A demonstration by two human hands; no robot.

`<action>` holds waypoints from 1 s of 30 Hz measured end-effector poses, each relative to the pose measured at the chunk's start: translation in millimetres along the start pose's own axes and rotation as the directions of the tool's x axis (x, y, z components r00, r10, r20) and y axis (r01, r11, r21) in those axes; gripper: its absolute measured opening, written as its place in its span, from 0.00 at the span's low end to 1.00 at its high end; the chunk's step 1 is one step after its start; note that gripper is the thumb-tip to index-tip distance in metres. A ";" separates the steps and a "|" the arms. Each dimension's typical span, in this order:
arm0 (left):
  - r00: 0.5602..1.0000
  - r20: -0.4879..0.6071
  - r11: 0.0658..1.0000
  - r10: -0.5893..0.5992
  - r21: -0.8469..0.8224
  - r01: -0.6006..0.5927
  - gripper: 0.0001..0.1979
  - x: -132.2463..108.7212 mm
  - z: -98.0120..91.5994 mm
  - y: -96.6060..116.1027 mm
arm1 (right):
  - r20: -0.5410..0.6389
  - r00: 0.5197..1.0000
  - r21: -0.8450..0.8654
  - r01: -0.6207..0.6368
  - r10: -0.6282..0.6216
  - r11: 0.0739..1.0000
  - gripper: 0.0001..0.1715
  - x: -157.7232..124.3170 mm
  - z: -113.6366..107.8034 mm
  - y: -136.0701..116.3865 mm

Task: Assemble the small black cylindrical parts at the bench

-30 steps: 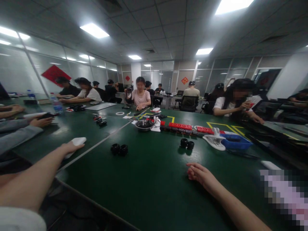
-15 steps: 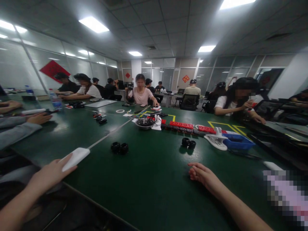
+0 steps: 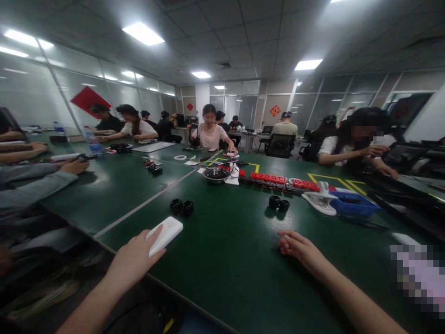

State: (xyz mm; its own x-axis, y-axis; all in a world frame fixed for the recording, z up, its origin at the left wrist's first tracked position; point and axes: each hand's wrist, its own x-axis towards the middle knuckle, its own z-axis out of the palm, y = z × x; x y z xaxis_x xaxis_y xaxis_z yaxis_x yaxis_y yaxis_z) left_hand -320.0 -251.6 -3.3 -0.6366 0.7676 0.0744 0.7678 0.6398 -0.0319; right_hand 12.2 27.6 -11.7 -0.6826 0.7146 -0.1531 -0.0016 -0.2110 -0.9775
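Note:
My left hand [image 3: 139, 255] grips a flat white slab with rounded corners [image 3: 167, 235], about the size of a power bank, near the table's front edge. Its thumb and fingers lie along the slab's sides, and the far end sticks out. Past it stands a pair of short black cylinders [image 3: 181, 208] on the green table [image 3: 222, 260]. Resting to the right is my right hand [image 3: 295, 248], loosely curled, index finger stretched out, with nothing visible in it. A second pair of black cylinders [image 3: 278, 203] sits just beyond those fingers.
A row of red power strips [image 3: 269, 178] crosses the table, with a white clamp base [image 3: 321, 200] and a blue bin [image 3: 354, 203] at its right end. A round metal tray [image 3: 215, 175] holds dark items. Co-workers' arms [image 3: 66, 174] lie on the left.
My left hand has brought the white slab rightward, in over the table. My right hand keeps nearly the same pose. The whole view has shifted slightly.

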 end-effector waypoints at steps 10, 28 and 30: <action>0.997 0.074 0.998 -0.002 -0.063 0.007 0.34 9.3 0.9 -6.9 | 0.000 1.000 -0.034 0.006 -0.006 0.999 0.22 -3.1 3.7 -5.9; 0.985 0.033 0.985 -0.169 0.034 0.168 0.31 58.3 14.8 -49.3 | 0.012 1.000 -0.063 0.020 -0.019 0.998 0.22 1.4 -1.5 1.7; 0.990 0.019 0.990 -0.139 0.023 0.139 0.31 57.9 17.4 -53.0 | 0.010 1.000 -0.067 0.020 -0.019 0.998 0.23 0.3 -0.3 -0.3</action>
State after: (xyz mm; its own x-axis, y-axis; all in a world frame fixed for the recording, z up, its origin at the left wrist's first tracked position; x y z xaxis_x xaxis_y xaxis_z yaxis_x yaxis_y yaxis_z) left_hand -398.8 -240.5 -14.7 -0.7384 0.6717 0.0596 0.6703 0.7407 -0.0441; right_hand 12.2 28.1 -11.4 -0.6895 0.7120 -0.1326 0.0335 -0.1515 -0.9879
